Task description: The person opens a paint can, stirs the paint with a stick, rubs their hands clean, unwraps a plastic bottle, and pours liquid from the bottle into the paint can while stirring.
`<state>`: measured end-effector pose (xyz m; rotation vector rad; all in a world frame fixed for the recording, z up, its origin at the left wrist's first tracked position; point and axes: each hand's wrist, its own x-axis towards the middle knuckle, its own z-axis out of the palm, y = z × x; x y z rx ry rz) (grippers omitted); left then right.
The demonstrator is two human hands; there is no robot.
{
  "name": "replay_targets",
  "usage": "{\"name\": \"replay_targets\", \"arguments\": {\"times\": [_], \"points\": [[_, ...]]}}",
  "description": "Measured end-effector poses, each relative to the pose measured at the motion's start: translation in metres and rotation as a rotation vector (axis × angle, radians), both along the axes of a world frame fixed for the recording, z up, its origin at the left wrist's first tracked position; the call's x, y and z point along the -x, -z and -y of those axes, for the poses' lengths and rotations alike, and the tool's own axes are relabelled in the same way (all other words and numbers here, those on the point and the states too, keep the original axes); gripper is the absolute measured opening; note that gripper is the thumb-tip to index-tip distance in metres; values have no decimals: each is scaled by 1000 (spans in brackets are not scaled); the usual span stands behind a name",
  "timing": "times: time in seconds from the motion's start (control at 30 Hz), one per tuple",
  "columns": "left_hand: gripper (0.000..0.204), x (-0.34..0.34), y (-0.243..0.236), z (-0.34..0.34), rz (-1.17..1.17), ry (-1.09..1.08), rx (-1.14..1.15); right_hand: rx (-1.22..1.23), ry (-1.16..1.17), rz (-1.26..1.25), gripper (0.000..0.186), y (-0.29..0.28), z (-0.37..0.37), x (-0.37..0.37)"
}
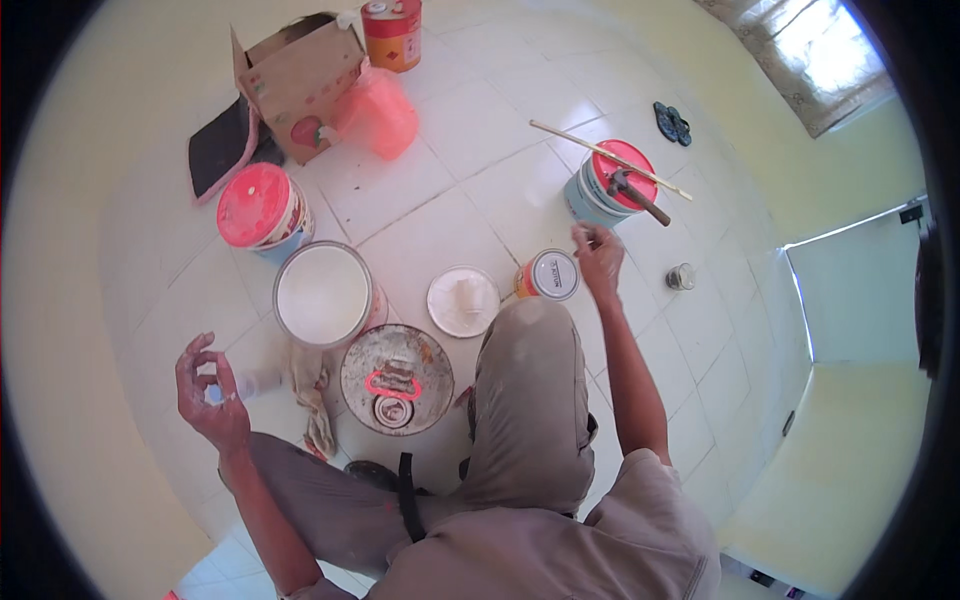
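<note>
My left hand (210, 390) is raised at the left with fingers curved and apart, in front of a pale container with some blue (262, 380); contact is unclear. My right hand (598, 260) has fingertips pressed together just below a blue bucket with red lid (585, 195); anything between them is too small to make out. Between my hands are a large open can of white contents (320, 292), a white lid (450, 300), a small closed can (552, 272) and a stained metal drum with red handle (355, 375). A crumpled cloth (318, 420) lies beside the drum.
Behind are a red-lidded bucket (250, 210), cardboard box (295, 95), pink jug (385, 120), dark mat (215, 145) and red-orange can (393, 40). A stick (548, 131) and hammer (650, 208) rest on the right bucket, near sandals (672, 124) and a small jar (680, 276).
</note>
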<state>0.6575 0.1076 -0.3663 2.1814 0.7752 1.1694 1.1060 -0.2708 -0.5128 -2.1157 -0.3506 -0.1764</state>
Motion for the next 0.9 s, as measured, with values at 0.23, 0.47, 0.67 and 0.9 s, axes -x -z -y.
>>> {"name": "replay_targets", "arguments": {"times": [0.23,0.47,0.67,0.9], "points": [[30,2,-1,0,-38,2,-14,255,179,298,23,-55,23,-141],[31,-4,3,-3,-91,-6,-72,731,-109,509,17,-20,59,-266],[29,-17,-10,4,-103,-23,-143,777,-180,184,15,-18,32,-282],[28,-64,-35,22,-37,73,-106,748,-309,517,15,-78,11,-243]]}}
